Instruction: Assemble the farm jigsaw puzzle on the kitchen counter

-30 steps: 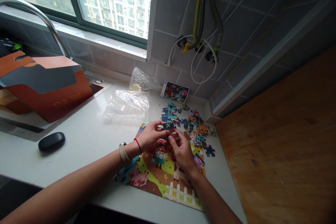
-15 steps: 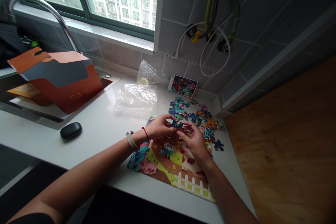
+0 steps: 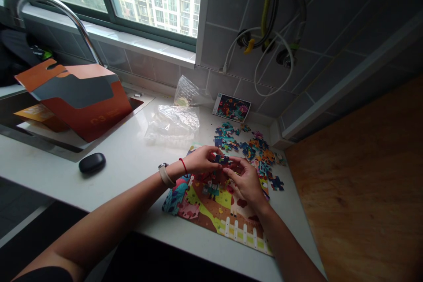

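The left hand (image 3: pixel 203 159) has its grip nearly closed, pinching a small dark-blue cardboard jigsaw piece (image 3: pixel 221 159) between thumb and fingers. The right hand (image 3: pixel 245 179) meets it from the other side, fingertips just beside the piece; whether its grip also has hold of it I cannot tell. The piece is above the far part of a colourful, partly covered farm-scene jigsaw (image 3: pixel 206 211) lying on the white worktop (image 3: pixel 127 167). Multicoloured loose jigsaw pieces (image 3: pixel 250 152) lie beyond and to the right, near a white-bordered picture card (image 3: pixel 231 107) and a crumpled clear plastic bag (image 3: pixel 176 121).
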Demonstrator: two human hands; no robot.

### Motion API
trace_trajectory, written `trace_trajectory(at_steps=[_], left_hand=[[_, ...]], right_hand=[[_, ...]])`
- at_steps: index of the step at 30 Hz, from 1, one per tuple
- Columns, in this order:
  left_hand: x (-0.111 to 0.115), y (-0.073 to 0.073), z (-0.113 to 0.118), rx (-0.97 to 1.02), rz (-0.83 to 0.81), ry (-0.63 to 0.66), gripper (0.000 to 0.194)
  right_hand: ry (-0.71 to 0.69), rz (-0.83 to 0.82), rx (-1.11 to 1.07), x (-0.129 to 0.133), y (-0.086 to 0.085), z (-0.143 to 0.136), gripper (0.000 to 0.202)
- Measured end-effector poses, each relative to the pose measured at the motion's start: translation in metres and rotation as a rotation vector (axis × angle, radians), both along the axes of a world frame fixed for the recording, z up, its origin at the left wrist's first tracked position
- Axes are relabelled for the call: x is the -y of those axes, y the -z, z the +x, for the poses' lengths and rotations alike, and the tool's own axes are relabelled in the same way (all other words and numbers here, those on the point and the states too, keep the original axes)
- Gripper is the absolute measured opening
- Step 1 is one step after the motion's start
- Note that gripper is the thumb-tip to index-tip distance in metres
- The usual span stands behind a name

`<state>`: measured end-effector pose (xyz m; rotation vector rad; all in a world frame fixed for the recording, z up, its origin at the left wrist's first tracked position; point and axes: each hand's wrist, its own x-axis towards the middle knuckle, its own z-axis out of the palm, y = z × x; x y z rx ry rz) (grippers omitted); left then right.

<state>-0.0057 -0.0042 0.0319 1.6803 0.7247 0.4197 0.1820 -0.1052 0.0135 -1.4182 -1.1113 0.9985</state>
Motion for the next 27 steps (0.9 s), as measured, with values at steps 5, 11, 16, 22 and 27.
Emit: trace_trajectory(at_steps=[5,11,16,22,27], left_hand=[[-0.008,-0.005,-0.004,0.033,-0.021,0.021,0.036],[-0.009,-0.031,-0.035,0.166,0.213,-0.257,0.026],[0.031,-0.031,-0.085,0.088,0.571,-0.246,0.016],[0.098,-0.005,-0.092,-0.074,0.924,-0.073,0.035],[0.126,0.006,-0.07,-0.241,1.08,0.018,0.043]], right_hand=[[-0.025,-0.079,-0.094,0.0,0.002,0.004,0.057],[-0.152,-0.137,-0.071,0.01,-0.005,-0.012,0.051],[-0.175,-0.052,0.081,0.019,-0.002,-0.03,0.055],[-0.223,0.086,0.39,0.019,0.0,-0.028,0.017],[-0.316,0.179,0.638,0.02,-0.004,-0.022,0.016]])
